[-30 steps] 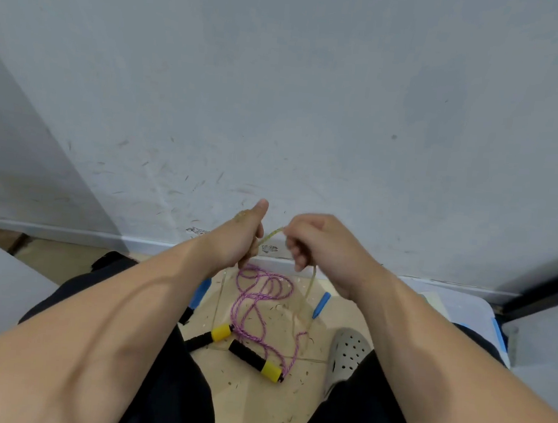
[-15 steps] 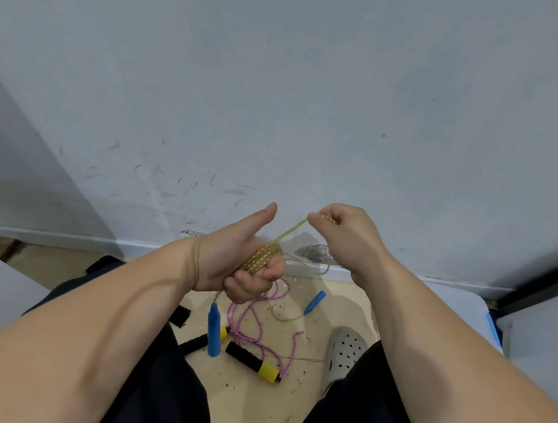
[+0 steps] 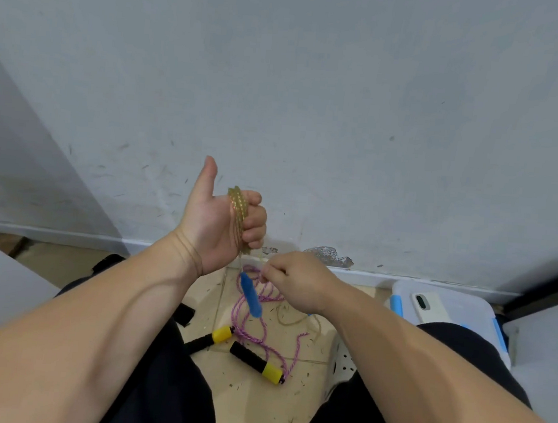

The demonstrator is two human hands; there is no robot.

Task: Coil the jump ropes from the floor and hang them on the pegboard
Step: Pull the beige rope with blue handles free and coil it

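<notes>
The left hand (image 3: 216,229) curls around the coiled yellowish rope (image 3: 238,208), thumb raised, and the right hand (image 3: 295,286) pinches the same rope just below, so the dangling blue handle (image 3: 251,296) may snag the purple rope (image 3: 261,330) lying near the wall edge of the floor (image 3: 246,395) and pull loops out

A thin translucent olive-yellow jump rope (image 3: 237,213), bunched in the left hand (image 3: 218,223), shows a beaded glint along its strands. Its smooth plastic handle (image 3: 251,296) is bright blue. On the beige tiled floor (image 3: 256,399), flecked with dark debris, lies a braided pink-and-purple jump rope (image 3: 271,297) with black foam handles (image 3: 249,359) capped in yellow. The painted wall (image 3: 313,97) is pale blue-grey with dark scuffs and a mottled patch of flaked paint (image 3: 329,253). A white lidded plastic box (image 3: 463,309) has light blue latches.
</notes>
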